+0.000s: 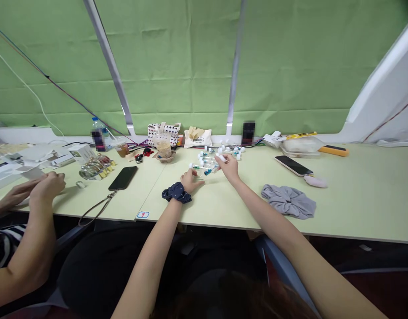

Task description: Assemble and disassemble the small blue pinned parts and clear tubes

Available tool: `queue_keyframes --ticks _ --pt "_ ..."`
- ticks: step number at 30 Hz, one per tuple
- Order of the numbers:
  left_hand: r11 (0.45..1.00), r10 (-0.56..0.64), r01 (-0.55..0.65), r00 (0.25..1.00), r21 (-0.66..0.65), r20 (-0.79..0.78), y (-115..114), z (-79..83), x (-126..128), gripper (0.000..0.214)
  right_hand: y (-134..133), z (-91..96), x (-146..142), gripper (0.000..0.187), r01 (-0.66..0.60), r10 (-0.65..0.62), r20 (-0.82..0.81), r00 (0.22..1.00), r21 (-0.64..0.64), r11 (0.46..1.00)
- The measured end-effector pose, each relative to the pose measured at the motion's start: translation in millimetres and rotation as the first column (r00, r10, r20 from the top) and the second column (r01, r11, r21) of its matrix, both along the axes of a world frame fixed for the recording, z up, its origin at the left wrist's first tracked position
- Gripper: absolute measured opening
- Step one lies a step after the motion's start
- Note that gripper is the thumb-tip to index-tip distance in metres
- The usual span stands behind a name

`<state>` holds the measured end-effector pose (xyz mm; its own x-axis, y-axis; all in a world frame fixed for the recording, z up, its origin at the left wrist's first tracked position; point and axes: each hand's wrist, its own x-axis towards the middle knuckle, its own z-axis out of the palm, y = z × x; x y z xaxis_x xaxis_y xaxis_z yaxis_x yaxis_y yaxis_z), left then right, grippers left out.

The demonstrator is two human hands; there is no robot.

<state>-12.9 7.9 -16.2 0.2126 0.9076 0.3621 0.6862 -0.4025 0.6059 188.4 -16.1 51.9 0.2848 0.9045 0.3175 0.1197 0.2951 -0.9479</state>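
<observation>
A clear tube with a white cap [221, 157] and a blue piece at its lower end is pinched in my right hand [229, 168], tilted over the table. My left hand [189, 180] rests on the table just to the left, thumb stretched out and apart from the bent fingers, a dark dotted scrunchie [177, 193] round its wrist. Its fingertips are close to a white-capped clear tube [197, 167] lying flat; whether they touch it I cannot make out. Several more such tubes [208, 156] with green or blue contents lie in a cluster behind my hands.
A grey cloth headband [288, 201], a phone [293, 165] and a plastic container [305, 145] are to the right. An iced drink cup [164, 145] stands behind. On the left are another phone [123, 178], a group of small bottles [96, 167] and a co-worker's hands [46, 186].
</observation>
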Motion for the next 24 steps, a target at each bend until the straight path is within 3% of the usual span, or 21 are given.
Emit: queue_keyframes --ticks 5,8,11,14,20,24 --pt "0.999 -0.036 0.036 0.999 -0.013 0.03 -2 2.3 0 0.034 10 -19.2 9 0.028 0.0 -0.006 -0.068 0.998 -0.088 0.996" --pt "0.998 -0.056 0.055 0.987 0.012 0.152 -1 4.1 -2 0.03 14 -29.6 10 0.028 -0.025 -0.011 -0.213 0.977 -0.166 0.986" --pt "0.983 -0.176 0.151 0.93 0.102 0.323 0 9.1 -4 0.029 13 -32.9 8 0.029 -0.114 0.014 -0.384 0.923 -0.239 0.964" --pt "0.956 -0.285 0.233 0.878 0.176 0.384 -1 16.9 -6 0.038 9 -31.3 4 0.027 -0.207 0.056 -0.488 0.871 -0.261 0.943" --pt "0.934 -0.356 0.333 0.858 0.128 0.369 -9 25.3 -2 0.045 8 -34.0 3 0.025 -0.298 0.128 -0.466 0.876 -0.313 0.902" --pt "0.961 -0.274 0.231 0.877 0.155 0.394 -7 20.8 -1 0.032 11 -37.9 1 0.027 -0.315 0.128 -0.458 0.88 -0.36 0.878"
